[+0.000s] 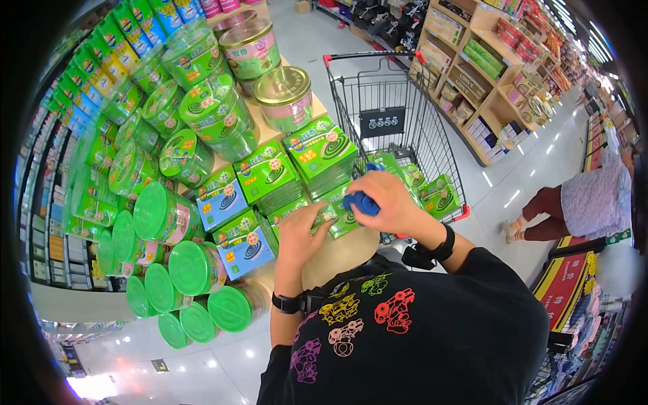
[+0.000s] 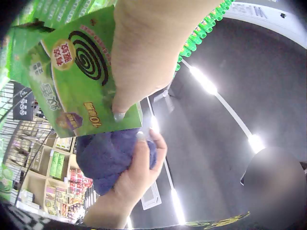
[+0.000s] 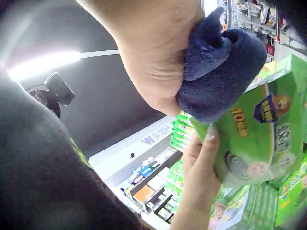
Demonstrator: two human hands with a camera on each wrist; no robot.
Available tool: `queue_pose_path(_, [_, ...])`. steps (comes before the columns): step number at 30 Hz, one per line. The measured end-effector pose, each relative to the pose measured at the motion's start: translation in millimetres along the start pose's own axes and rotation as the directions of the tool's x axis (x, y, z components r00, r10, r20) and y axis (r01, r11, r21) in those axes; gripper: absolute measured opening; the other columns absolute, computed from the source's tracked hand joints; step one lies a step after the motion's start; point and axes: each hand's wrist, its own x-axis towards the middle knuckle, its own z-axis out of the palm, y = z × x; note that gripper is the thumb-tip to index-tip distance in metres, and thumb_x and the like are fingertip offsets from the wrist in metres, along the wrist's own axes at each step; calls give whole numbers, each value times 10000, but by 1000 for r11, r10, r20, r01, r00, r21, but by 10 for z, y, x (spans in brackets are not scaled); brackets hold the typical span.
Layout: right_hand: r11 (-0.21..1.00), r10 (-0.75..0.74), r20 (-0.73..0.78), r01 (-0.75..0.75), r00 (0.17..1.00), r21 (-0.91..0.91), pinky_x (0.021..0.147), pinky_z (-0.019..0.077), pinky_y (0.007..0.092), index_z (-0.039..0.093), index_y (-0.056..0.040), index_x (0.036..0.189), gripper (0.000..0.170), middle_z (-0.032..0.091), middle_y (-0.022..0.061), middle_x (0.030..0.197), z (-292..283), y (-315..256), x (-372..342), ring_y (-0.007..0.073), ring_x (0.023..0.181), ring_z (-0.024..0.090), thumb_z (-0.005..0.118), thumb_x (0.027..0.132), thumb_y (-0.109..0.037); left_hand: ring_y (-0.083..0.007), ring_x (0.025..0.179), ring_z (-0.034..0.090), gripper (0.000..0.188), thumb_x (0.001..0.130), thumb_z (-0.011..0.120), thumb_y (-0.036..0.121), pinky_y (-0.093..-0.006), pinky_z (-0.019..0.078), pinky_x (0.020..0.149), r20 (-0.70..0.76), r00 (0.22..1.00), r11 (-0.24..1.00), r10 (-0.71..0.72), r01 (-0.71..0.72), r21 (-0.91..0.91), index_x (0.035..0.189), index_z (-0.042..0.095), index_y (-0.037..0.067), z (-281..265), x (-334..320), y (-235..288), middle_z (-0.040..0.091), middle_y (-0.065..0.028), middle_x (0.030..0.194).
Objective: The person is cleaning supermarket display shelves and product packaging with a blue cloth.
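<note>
A green mosquito coil box (image 1: 339,214) with a black spiral printed on it is held between both hands. My left hand (image 1: 297,236) grips its near left side; in the left wrist view the thumb lies across the box face (image 2: 85,60). My right hand (image 1: 388,199) holds a bunched dark blue cloth (image 1: 363,204) at the other side of the box. From the right wrist, the cloth (image 3: 225,67) overlaps the box edge, and the left thumb shows on the face of the box (image 3: 259,134). Stacked green boxes (image 1: 320,152) stand just beyond the hands.
Blue boxes (image 1: 246,253) and green-lidded tubs (image 1: 192,266) stand to the left, with gold-lidded tubs (image 1: 283,101) farther back. A shopping cart (image 1: 398,101) holding several green boxes (image 1: 440,197) is at the right. Another person (image 1: 594,206) stands in the aisle near wooden shelves (image 1: 472,74).
</note>
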Motion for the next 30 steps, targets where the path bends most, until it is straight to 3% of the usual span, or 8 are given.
queue_pose_path(5, [987, -127, 13, 128, 992, -98, 624, 445, 360, 579, -94, 882, 296, 570, 80, 765, -73, -37, 21, 276, 691, 559, 685, 606, -84, -313, 743, 611, 307, 696, 685, 98, -345, 474, 661, -12, 1000, 1000, 3, -3, 3, 978, 595, 18, 51, 49, 10, 618, -164, 834])
queue_pose_path(8, [988, -33, -35, 27, 999, -151, 667, 451, 368, 576, -106, 874, 253, 596, 64, 824, -157, 174, -103, 255, 752, 572, 684, 646, -114, -219, 706, 613, 251, 752, 670, 118, -297, 460, 636, -82, 987, 989, -140, 135, -66, 961, 587, 5, 120, -2, -103, 634, -118, 816])
queue_pose_path(11, [990, 22, -322, -65, 947, -123, 653, 457, 358, 574, -90, 863, 246, 606, 68, 831, -333, 229, -72, 258, 739, 580, 679, 641, -68, -104, 689, 584, 264, 758, 689, 173, -241, 440, 621, -90, 867, 851, -490, 454, -264, 926, 581, 1, 186, 7, -268, 615, -100, 766])
queue_pose_path(15, [969, -112, -375, 17, 920, -247, 662, 467, 339, 582, -75, 868, 254, 608, 61, 827, -346, 219, -43, 245, 734, 585, 684, 637, -51, -40, 703, 501, 190, 860, 607, 145, -193, 400, 609, -136, 841, 583, -524, 239, -776, 936, 532, -12, 395, 285, -48, 573, -7, 790])
queue_pose_path(19, [874, -398, -198, 304, 896, -379, 683, 475, 334, 589, -78, 852, 258, 573, 52, 855, -187, 304, -27, 212, 790, 573, 678, 612, -106, -60, 803, 541, 163, 879, 571, 99, -188, 422, 681, -14, 835, 410, -550, 255, -876, 997, 530, -5, 679, 446, 72, 606, -47, 917])
queue_pose_path(23, [877, -425, -132, 370, 896, -308, 692, 475, 335, 590, -79, 836, 253, 553, 46, 845, -122, 424, -84, 206, 803, 565, 662, 602, -142, -97, 848, 555, 186, 896, 517, 87, -235, 449, 727, 137, 821, 59, -555, 203, -977, 1063, 520, 4, 1023, 639, 181, 593, -56, 972])
queue_pose_path(25, [839, -496, -80, 453, 865, -300, 695, 473, 337, 590, -79, 832, 248, 551, 43, 834, -187, 565, -134, 204, 799, 565, 661, 603, -141, -134, 886, 567, 201, 909, 470, 79, -261, 464, 759, 135, 816, 29, -562, 183, -983, 1094, 502, 7, 1115, 731, 292, 580, -67, 1018])
queue_pose_path(30, [939, -164, -297, 57, 941, -340, 663, 445, 353, 568, -68, 901, 297, 566, 78, 834, -565, 1017, -55, 255, 771, 555, 689, 634, -113, -164, 943, 567, 205, 921, 436, 81, -290, 465, 820, 222, 776, -42, -590, 245, -969, 1112, 477, 18, 1394, 900, 421, 566, -92, 1061])
